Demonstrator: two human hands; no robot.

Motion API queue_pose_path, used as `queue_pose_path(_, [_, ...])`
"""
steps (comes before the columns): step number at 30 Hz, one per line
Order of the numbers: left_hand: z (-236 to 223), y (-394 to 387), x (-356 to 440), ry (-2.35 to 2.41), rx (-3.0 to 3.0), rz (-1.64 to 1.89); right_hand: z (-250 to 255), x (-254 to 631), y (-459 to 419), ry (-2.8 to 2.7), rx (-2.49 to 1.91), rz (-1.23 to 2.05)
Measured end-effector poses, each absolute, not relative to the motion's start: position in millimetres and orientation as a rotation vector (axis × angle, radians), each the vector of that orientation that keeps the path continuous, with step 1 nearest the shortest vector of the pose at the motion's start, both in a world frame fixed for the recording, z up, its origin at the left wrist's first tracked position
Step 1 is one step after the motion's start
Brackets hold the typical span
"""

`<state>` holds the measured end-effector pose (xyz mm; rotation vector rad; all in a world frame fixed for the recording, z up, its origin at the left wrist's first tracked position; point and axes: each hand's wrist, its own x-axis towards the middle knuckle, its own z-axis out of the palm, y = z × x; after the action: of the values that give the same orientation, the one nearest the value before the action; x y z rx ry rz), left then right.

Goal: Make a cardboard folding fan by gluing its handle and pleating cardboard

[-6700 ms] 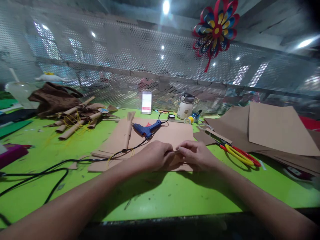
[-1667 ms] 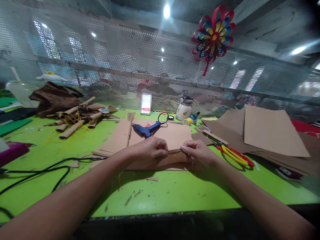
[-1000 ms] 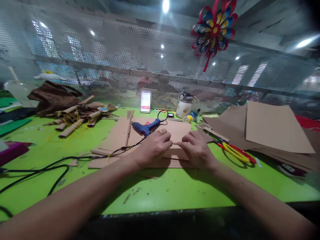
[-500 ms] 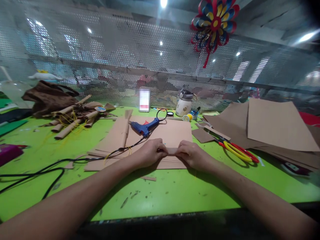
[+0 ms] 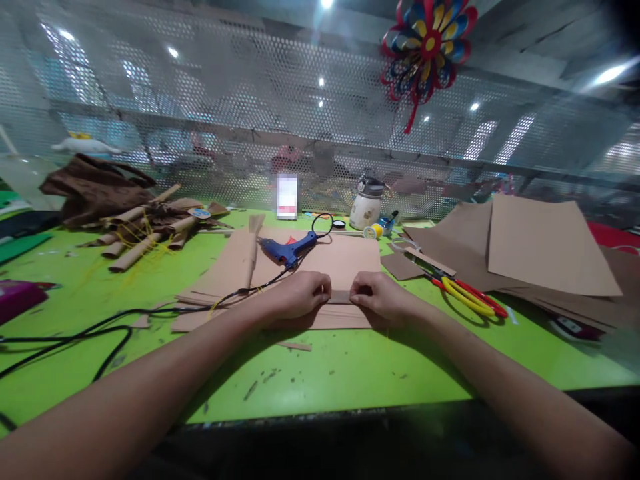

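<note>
A brown paper sheet lies flat on the green table in front of me. My left hand and my right hand sit side by side on its near edge, fingers curled, pinching a narrow rolled or folded strip of that paper between them. A blue glue gun rests on the sheet just beyond my left hand, its black cord trailing off to the left.
Red and yellow scissors lie right of my hands, beside a stack of brown sheets. Rolled paper tubes and brown cloth sit at the back left. A white jar stands by the mesh wall. A paper pinwheel hangs above.
Over the past seconds my hands lifted the near edge of the sheet, pressed it down, then drew back to its near edge, closing together on the narrow fold.
</note>
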<state>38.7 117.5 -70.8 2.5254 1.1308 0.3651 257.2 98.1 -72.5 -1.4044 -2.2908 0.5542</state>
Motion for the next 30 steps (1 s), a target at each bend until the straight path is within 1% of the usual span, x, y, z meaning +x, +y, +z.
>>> queue_pose_path(10, [-68, 118, 36, 1.18, 2.629, 0.282, -70, 258, 105, -2.346, -1.434, 0.61])
queue_pose_path(18, [-70, 117, 31, 1.119, 2.594, 0.369, -73, 260, 103, -2.373, -1.36, 0.533])
queue_pose_path(23, [-75, 116, 34, 1.095, 2.679, 0.453, -75, 262, 103, -2.386, -1.311, 0.503])
queue_pose_path(27, [-74, 110, 38, 0.975, 2.876, 0.606, -75, 261, 104, -2.386, -1.326, 0.532])
queue_pose_path(30, [-73, 107, 41, 0.772, 3.007, 0.62, -73, 260, 103, -2.378, -1.361, 0.562])
